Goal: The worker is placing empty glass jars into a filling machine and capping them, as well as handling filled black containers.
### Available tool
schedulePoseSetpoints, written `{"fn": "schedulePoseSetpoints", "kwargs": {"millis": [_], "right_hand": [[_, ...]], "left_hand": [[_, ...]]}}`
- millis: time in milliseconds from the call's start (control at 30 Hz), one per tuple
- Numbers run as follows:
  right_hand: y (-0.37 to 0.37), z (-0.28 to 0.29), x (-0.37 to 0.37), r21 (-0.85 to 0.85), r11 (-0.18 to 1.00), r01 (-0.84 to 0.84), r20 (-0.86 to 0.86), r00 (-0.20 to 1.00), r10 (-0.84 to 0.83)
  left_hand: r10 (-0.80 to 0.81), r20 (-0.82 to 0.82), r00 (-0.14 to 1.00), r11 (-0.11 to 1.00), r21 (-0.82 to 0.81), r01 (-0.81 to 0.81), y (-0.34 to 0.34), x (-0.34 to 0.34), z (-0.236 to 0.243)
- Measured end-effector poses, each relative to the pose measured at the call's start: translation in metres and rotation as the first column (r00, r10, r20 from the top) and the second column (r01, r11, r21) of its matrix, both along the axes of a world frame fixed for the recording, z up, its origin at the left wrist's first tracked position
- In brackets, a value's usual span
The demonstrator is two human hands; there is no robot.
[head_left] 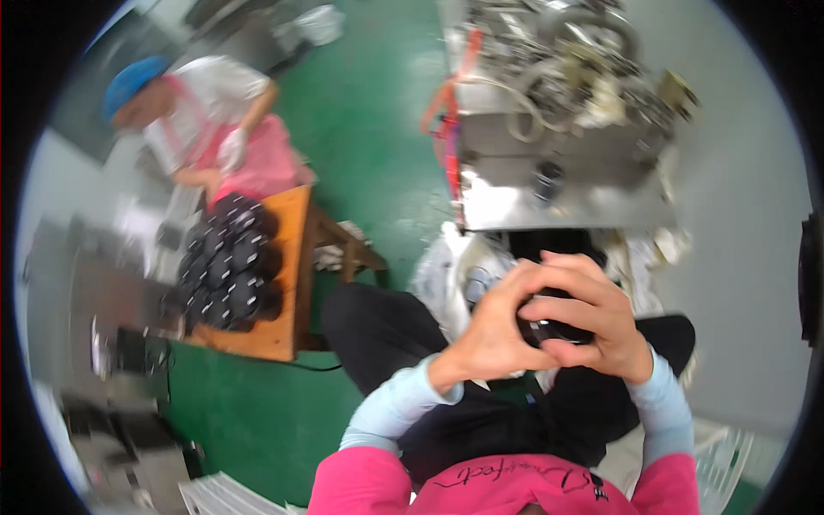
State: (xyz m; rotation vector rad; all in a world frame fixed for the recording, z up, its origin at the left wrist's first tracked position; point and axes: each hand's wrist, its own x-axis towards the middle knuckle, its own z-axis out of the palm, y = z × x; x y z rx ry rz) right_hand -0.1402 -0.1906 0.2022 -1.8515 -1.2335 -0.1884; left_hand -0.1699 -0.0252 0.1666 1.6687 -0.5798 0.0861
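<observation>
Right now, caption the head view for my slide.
Left hand and right hand clasp a dark object near a metal table.

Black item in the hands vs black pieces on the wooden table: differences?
Support: the held black item sits between the left hand and right hand; the black pieces rest on the wooden table.
Count: the held black item is single; the black pieces form a cluster.
Visibility: hands cover much of the held black item; the black pieces show more openly.
Shared: black colour.
</observation>
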Motion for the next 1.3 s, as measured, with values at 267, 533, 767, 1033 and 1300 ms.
{"fn": "schedulePoseSetpoints", "kwargs": {"millis": [267, 533, 767, 1033, 1300], "right_hand": [[0.023, -0.019, 0.005, 0.108, 0.975, 0.196, -0.169, 0.970, -0.176], [-0.006, -0.050, 0.021, 0.227, 0.932, 0.283, -0.538, 0.834, -0.122], [-0.016, -0.096, 0.018, 0.076, 0.938, 0.338, -0.761, 0.628, -0.165], [0.008, -0.102, 0.024, 0.077, 0.961, 0.265, -0.801, 0.591, -0.099], [0.019, -0.105, 0.015, 0.100, 0.974, 0.201, -0.806, 0.591, -0.040]], "left_hand": [[0.269, 0.160, 0.950, 0.957, 0.070, -0.283, 0.016, 0.007, -0.003], [0.774, 0.132, 0.619, 0.633, -0.188, -0.751, 0.186, 0.028, 0.105], [0.977, 0.212, -0.007, 0.032, -0.179, -0.983, 0.337, -0.051, 0.105], [0.999, 0.030, -0.031, -0.030, -0.022, -0.999, 0.284, -0.150, 0.050], [0.977, 0.115, 0.181, 0.140, 0.296, -0.945, 0.220, -0.137, 0.001]]}}
